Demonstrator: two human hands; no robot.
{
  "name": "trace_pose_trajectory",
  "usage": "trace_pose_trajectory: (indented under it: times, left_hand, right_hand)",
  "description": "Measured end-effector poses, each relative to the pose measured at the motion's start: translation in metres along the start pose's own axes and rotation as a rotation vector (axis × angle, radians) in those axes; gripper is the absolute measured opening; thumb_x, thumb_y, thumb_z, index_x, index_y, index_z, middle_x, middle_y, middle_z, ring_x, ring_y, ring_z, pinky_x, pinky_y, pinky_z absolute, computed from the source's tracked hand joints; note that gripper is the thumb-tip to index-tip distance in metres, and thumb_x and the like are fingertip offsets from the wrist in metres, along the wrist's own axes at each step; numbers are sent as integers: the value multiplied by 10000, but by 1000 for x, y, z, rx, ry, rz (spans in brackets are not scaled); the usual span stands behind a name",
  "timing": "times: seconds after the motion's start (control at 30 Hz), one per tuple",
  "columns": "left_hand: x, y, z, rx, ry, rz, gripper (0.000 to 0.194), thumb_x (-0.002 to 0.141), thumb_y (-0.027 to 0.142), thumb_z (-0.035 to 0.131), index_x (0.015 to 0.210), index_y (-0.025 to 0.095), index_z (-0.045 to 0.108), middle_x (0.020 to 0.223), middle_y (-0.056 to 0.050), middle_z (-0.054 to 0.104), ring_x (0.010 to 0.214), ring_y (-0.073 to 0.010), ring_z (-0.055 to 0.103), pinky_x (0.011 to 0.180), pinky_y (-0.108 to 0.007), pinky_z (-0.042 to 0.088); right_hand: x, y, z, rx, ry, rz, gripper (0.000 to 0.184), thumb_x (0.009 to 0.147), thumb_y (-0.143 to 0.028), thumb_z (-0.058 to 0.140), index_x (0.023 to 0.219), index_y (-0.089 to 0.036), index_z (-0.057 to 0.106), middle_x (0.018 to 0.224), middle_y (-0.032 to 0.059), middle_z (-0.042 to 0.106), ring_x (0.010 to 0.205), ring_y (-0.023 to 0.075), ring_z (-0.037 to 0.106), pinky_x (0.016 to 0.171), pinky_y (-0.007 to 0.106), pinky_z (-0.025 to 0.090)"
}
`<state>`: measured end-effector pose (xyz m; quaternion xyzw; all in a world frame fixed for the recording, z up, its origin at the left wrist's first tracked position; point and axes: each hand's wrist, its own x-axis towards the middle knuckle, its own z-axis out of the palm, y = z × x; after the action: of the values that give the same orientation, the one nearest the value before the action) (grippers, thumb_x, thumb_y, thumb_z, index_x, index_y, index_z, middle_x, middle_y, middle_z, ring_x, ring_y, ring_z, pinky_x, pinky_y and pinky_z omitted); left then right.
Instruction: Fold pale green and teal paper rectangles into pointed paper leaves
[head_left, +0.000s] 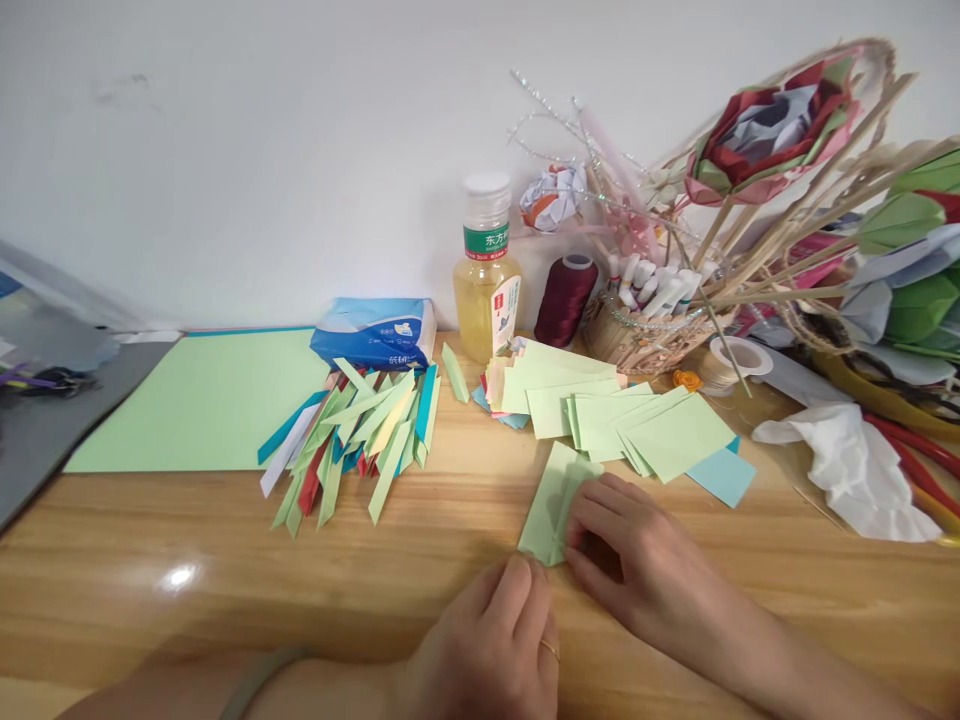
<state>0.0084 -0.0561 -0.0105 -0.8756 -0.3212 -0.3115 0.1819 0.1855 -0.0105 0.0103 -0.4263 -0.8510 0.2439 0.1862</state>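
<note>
A small light green paper rectangle (551, 500) lies on the wooden table (187, 560), partly folded. My right hand (637, 550) presses its fingertips on the paper's right side, fingers curled and close together. My left hand (495, 640) pinches the paper's near corner with thumb and forefinger; a ring shows on one finger. Just beyond lies a spread stack of cut green paper rectangles (615, 410), with one blue piece (724, 475) at its right.
A pile of folded paper strips (360, 430) lies left of centre, beside a large green sheet (202, 400) and a tissue pack (375, 335). At the back stand a bottle (487, 270), a thread spool (566, 298), a basket (645, 335) and paper flowers (780, 125). A crumpled tissue (855, 465) lies right.
</note>
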Motion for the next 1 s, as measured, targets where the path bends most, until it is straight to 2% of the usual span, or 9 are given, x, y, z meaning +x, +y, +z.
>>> trace_pose_trajectory:
  times: [0.23,0.4,0.7,0.83,0.9,1.0]
  left_hand:
    - [5,-2,-1,38,-10,13,255,832,20,361,829,37,616,658,-89,622,618,-177,575,582,-290,442]
    - [5,-4,1,49,-115,12,209,840,54,408,894,41,610,642,-49,560,569,-157,535,486,-263,380]
    - [3,-3,1,21,-141,12,257,838,38,365,876,30,620,653,-62,555,571,-170,524,478,-269,354]
    - [3,-4,0,33,-171,17,280,842,41,360,967,13,609,670,-60,552,586,-161,513,493,-273,360]
    - [3,-5,0,33,-189,19,286,839,42,360,981,16,606,689,-65,560,600,-163,515,498,-277,358]
    - [2,-5,-1,18,-196,36,295,829,37,353,971,15,611,749,-87,588,628,-171,527,512,-288,354]
  right_hand:
    - [1,-2,0,19,-33,11,182,825,-72,439,679,-180,449,711,39,511,689,182,427,618,322,365]
    - [0,1,0,32,-28,31,163,823,-82,471,692,-180,468,724,40,524,706,192,439,622,329,366]
    - [-1,2,3,-7,2,23,163,827,-92,463,691,-182,458,710,32,516,690,187,439,610,335,380]
    - [-5,5,0,-57,17,-87,130,881,-130,427,797,-168,519,822,61,548,735,182,481,626,323,416]
    - [-8,9,-4,-112,13,-225,183,915,-135,391,872,-171,565,871,67,572,765,176,507,649,312,429]
    - [-10,15,-12,-209,2,-428,280,958,-151,328,961,-175,607,831,59,613,767,175,542,657,309,441]
